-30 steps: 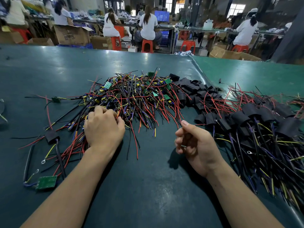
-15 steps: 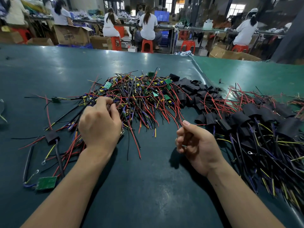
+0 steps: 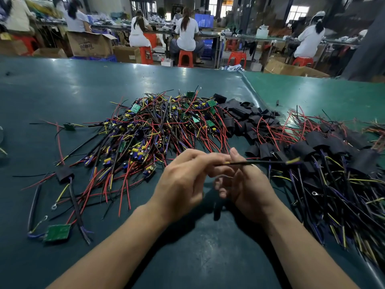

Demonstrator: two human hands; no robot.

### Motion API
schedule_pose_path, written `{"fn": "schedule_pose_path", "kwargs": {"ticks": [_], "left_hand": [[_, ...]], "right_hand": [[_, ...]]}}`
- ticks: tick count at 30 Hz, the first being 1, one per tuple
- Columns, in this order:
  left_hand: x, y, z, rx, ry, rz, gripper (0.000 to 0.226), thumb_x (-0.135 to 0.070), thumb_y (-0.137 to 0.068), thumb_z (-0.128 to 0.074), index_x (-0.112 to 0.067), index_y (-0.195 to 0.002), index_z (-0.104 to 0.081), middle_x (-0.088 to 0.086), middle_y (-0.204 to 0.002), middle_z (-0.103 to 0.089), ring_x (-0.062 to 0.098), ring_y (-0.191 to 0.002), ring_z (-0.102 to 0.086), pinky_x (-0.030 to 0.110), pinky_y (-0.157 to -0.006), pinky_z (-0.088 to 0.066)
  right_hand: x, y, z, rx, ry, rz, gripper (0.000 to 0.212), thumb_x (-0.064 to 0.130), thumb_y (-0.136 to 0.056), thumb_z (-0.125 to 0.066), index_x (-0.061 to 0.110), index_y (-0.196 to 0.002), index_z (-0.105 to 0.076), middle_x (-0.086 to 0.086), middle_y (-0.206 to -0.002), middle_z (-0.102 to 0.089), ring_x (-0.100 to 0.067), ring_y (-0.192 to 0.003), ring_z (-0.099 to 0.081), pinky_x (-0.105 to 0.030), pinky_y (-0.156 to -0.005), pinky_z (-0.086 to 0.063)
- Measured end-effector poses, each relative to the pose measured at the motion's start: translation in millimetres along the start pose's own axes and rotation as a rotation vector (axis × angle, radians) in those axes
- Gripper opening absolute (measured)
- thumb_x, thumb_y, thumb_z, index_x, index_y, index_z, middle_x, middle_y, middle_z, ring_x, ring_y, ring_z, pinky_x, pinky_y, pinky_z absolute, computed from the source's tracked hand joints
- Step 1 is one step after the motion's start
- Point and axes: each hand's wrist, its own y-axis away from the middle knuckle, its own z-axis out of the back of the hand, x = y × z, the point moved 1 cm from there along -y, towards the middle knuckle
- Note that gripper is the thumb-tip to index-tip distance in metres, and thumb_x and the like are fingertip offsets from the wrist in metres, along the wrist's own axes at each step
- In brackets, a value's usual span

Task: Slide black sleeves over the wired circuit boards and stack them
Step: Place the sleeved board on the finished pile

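A big tangle of wired circuit boards (image 3: 158,130) with red, black, yellow and purple leads lies in the middle of the green table (image 3: 62,90). Loose black sleeves (image 3: 245,115) are heaped just right of it. Sleeved boards (image 3: 325,149) lie piled at the right. My left hand (image 3: 183,180) and my right hand (image 3: 248,184) meet in front of the tangle. Between them they hold one wired piece; its black and yellow lead (image 3: 262,162) sticks out to the right. Its board is hidden by my fingers.
A bare green board (image 3: 57,232) with leads and one sleeved board (image 3: 64,174) lie apart at the left. A seam (image 3: 250,88) splits the table surface at the back right. Behind the table, people sit on red stools (image 3: 185,58) among cardboard boxes (image 3: 89,44).
My left hand has left the tangle and swung right to meet my right hand, bringing a wired piece with it. My right hand has shifted a little left and now helps hold it.
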Motion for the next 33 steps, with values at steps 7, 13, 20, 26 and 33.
{"fn": "schedule_pose_path", "kwargs": {"ticks": [7,13,20,26,33], "left_hand": [[-5,-4,1,0.017,-0.027,-0.215,0.027,0.019,-0.077,-0.067,0.001,-0.094,-0.076,0.014,-0.108,-0.070,0.032,-0.106,-0.064,0.044,-0.087,-0.052],[-7,-5,0,-0.016,-0.091,-0.137,0.014,0.003,-0.080,-0.077,-0.010,-0.084,-0.079,0.015,-0.108,-0.063,0.032,-0.101,-0.056,0.035,-0.093,-0.046],[2,-1,5,-0.040,-0.053,0.063,0.013,-0.002,-0.086,-0.073,-0.002,-0.099,-0.074,0.012,-0.103,-0.064,0.026,-0.094,-0.064,0.040,-0.079,-0.053],[2,-2,5,-0.078,-0.042,0.060,0.011,0.002,-0.084,-0.072,0.000,-0.095,-0.074,0.009,-0.108,-0.070,0.021,-0.099,-0.067,0.038,-0.084,-0.054],[6,0,-3,0.069,-0.072,-0.014,0.017,-0.009,-0.088,-0.068,-0.004,-0.103,-0.074,0.009,-0.108,-0.067,0.025,-0.099,-0.061,0.037,-0.082,-0.051]], "right_hand": [[-3,2,-1,0.110,0.034,-0.016,0.034,0.049,-0.086,-0.057,0.024,-0.075,-0.076,0.003,-0.064,-0.057,-0.010,-0.051,-0.050,-0.021,-0.041,-0.033],[2,4,7,0.157,-0.105,0.084,0.022,0.031,-0.079,-0.068,0.016,-0.093,-0.076,-0.006,-0.079,-0.063,-0.011,-0.057,-0.055,-0.019,-0.043,-0.042],[0,3,11,0.090,0.044,0.162,0.036,0.008,-0.074,-0.068,0.017,-0.109,-0.073,-0.001,-0.091,-0.072,-0.013,-0.063,-0.065,-0.019,-0.047,-0.048],[-6,2,1,0.055,-0.002,0.243,0.044,0.013,-0.071,-0.074,0.012,-0.115,-0.071,-0.011,-0.104,-0.071,-0.020,-0.081,-0.069,-0.027,-0.058,-0.056],[4,-3,12,-0.343,-0.051,0.433,0.017,0.020,-0.101,-0.050,0.014,-0.104,-0.066,-0.003,-0.082,-0.072,-0.015,-0.060,-0.064,-0.023,-0.043,-0.048]]}}
